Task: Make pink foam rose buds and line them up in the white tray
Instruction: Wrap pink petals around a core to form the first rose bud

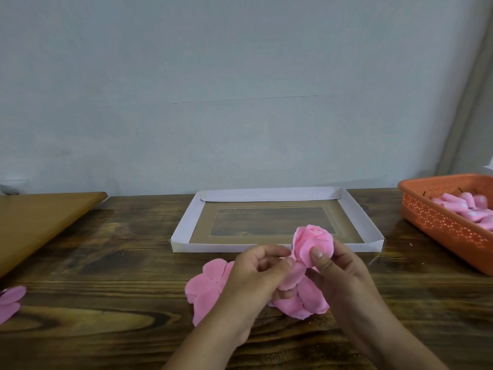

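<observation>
A pink foam rose bud (313, 240) stands upright just in front of the white tray (184, 225). My right hand (338, 273) holds it, thumb pressed on its side. My left hand (256, 273) pinches the pink foam below the bud, where loose petals hang toward the table. A flat pink foam petal sheet (206, 287) lies on the wooden table (106, 263) partly under my left hand. The tray holds no buds; its floor is brown with a clear window.
An orange perforated basket (440, 222) with several pink foam pieces (466, 209) stands at the right edge. A lighter wooden board (40, 217) lies at the far left. Another pink petal piece (10, 300) shows at the left edge. A grey wall rises behind.
</observation>
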Demonstrator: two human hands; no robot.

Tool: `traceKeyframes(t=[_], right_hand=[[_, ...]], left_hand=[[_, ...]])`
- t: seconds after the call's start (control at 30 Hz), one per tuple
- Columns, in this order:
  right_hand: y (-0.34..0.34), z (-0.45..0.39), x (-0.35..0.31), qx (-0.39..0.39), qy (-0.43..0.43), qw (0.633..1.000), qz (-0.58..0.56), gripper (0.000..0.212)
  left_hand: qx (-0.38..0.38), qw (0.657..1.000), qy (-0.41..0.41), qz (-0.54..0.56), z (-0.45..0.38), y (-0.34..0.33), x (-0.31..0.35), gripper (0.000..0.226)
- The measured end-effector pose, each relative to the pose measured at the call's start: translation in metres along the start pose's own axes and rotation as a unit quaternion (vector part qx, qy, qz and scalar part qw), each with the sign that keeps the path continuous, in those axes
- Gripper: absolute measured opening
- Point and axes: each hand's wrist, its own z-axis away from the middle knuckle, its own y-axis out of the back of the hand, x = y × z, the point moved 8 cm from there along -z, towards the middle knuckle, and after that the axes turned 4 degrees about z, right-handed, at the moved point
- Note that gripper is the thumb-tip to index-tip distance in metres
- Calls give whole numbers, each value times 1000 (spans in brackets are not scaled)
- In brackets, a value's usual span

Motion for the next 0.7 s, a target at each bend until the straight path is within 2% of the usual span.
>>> traceKeyframes(t=[0.13,0.33,0.5,0.7], right_hand=[[-2,0,1,-13,-2,1000,-4,33],[-3,2,7,-47,-7,998,33,39],[-9,3,8,-68,-10,997,43,42],[-7,2,7,-40,-4,998,52,38]], left_hand=[[31,999,5,16,-1,6,-2,10],[69,997,5,44,-3,14,-3,27],[93,995,-7,34,-3,17,-2,26],[106,993,-9,45,-2,18,-1,26]])
